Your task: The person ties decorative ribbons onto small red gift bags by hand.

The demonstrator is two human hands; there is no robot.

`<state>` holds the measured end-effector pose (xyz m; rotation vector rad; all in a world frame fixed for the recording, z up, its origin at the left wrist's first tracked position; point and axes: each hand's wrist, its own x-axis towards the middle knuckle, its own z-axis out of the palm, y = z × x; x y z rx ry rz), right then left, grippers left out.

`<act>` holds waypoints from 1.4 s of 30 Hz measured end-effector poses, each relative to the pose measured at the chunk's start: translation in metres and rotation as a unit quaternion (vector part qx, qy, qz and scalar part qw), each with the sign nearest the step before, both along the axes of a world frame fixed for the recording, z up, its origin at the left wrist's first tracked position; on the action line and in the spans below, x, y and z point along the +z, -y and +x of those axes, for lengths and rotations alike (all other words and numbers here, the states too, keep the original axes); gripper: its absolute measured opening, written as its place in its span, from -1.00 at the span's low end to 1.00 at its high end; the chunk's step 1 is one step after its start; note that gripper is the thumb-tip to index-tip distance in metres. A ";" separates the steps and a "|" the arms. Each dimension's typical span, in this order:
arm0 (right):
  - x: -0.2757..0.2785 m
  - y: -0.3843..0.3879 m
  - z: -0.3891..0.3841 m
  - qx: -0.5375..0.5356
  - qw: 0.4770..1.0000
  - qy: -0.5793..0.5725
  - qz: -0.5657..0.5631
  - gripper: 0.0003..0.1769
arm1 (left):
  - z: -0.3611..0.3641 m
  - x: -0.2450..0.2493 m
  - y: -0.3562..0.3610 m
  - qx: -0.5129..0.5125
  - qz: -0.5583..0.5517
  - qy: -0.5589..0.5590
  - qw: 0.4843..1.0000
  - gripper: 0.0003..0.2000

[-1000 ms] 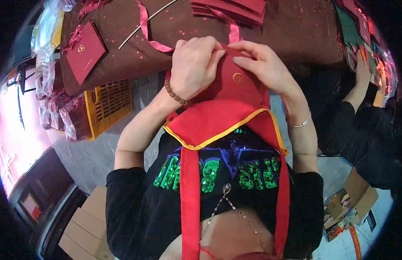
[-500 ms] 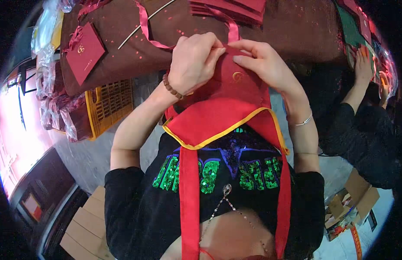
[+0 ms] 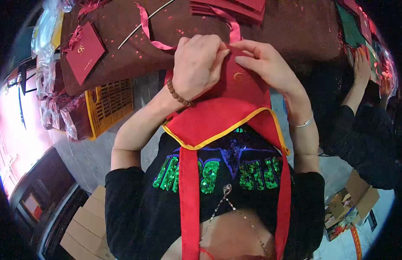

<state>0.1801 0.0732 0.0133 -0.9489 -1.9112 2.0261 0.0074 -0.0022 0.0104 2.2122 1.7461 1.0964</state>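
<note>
A flat dark red paper piece (image 3: pixel 238 89) with a gold emblem is held up in front of my chest at the table's near edge. My left hand (image 3: pixel 197 65) is closed in a pinch at its top edge, where a pink ribbon (image 3: pixel 156 42) runs in under the fingers. On the other side my right hand (image 3: pixel 266 65) grips the top edge between thumb and fingers, right by another stretch of pink ribbon (image 3: pixel 234 34). The fingertips partly hide where ribbon and paper meet. Below hangs my red apron (image 3: pixel 222 119) with yellow trim.
A stack of dark red paper pieces (image 3: pixel 248 11) lies on the brown-covered table (image 3: pixel 296 39). A thin stick (image 3: pixel 138 30) and a ribboned dark red piece (image 3: pixel 85 54) lie to the left. A yellow crate (image 3: pixel 110 104) stands below. At right, a co-worker's hand (image 3: pixel 361 67) handles other items.
Both hands keep their grip at the top edge. My left hand has turned slightly and shifted a little right, and the emblem is now partly in shadow.
</note>
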 end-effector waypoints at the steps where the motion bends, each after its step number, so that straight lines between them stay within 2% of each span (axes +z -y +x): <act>1: 0.000 0.001 -0.001 -0.002 1.000 -0.002 0.008 -0.63 | 0.001 -0.001 0.000 -0.001 -0.003 0.005 1.000 -0.92; 13: -0.005 0.004 0.000 -0.001 1.000 -0.009 0.030 -0.64 | -0.005 0.004 0.005 -0.010 -0.056 -0.002 0.998 -0.91; 15: -0.003 0.003 0.001 0.002 0.999 -0.001 0.048 -0.64 | -0.009 0.002 0.007 0.003 -0.051 -0.006 0.999 -0.91; 22: 0.002 0.005 0.001 -0.016 1.000 -0.007 0.006 -0.62 | -0.008 -0.003 0.005 0.024 -0.004 0.005 1.000 -0.90; 38: -0.001 0.003 0.000 -0.006 1.000 0.012 -0.003 -0.62 | -0.003 -0.004 0.001 0.020 -0.024 0.021 0.999 -0.89; 42: 0.000 0.003 0.000 0.002 1.000 0.014 0.021 -0.62 | -0.001 -0.003 0.001 0.014 -0.006 -0.041 0.999 -0.91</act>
